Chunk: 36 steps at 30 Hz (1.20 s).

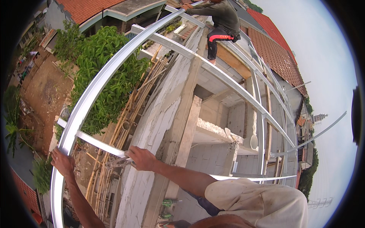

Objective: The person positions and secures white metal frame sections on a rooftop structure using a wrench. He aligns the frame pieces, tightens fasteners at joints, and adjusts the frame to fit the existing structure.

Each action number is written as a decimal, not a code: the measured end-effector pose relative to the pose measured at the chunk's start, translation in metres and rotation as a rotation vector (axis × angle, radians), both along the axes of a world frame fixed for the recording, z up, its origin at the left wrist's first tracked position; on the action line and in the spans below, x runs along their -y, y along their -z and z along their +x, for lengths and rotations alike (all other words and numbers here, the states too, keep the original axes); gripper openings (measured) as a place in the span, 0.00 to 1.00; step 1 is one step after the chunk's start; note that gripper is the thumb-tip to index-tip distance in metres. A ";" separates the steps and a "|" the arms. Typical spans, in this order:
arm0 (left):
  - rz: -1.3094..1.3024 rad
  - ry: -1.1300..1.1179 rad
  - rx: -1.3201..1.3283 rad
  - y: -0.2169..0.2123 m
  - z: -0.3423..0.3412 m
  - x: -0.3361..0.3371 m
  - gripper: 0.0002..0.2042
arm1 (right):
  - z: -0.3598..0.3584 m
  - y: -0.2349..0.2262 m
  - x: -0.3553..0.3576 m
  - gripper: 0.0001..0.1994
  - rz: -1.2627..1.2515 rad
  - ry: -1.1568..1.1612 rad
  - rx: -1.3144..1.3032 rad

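Note:
My left hand (62,162) is closed around the edge of a long silver metal channel (84,98), which curves across the left side in this fisheye view. My right hand (141,158) is closed beside a silver cross rafter (102,145) that meets the channel. A grey metal hand tool (117,162) juts from its fingers toward the left; its exact kind is unclear. Another silver rafter (213,70) runs from the far end of the channel down to the right.
A co-worker (224,21) perches at the far end, hands near the channel. Below are a light block wall (152,125), bamboo poles (125,121), a leafy tree (104,72) and a drop to bare ground (47,81). Small green objects (167,203) lie near my legs.

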<state>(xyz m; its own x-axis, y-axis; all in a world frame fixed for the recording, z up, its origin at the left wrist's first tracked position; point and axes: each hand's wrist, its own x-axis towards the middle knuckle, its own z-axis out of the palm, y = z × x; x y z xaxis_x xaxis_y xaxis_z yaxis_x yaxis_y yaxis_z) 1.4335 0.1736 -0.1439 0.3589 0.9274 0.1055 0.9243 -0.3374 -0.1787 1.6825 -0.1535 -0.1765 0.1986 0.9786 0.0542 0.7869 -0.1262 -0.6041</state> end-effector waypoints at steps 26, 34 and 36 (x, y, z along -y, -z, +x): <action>-0.024 -0.016 0.191 -0.033 -0.155 0.051 0.24 | -0.151 -0.028 0.029 0.27 0.019 -0.057 0.100; -0.034 -0.024 0.184 -0.034 -0.163 0.046 0.22 | -0.158 -0.018 0.025 0.28 0.026 -0.031 0.130; -0.042 -0.024 0.182 -0.035 -0.166 0.047 0.23 | -0.158 -0.017 0.025 0.28 0.023 -0.044 0.129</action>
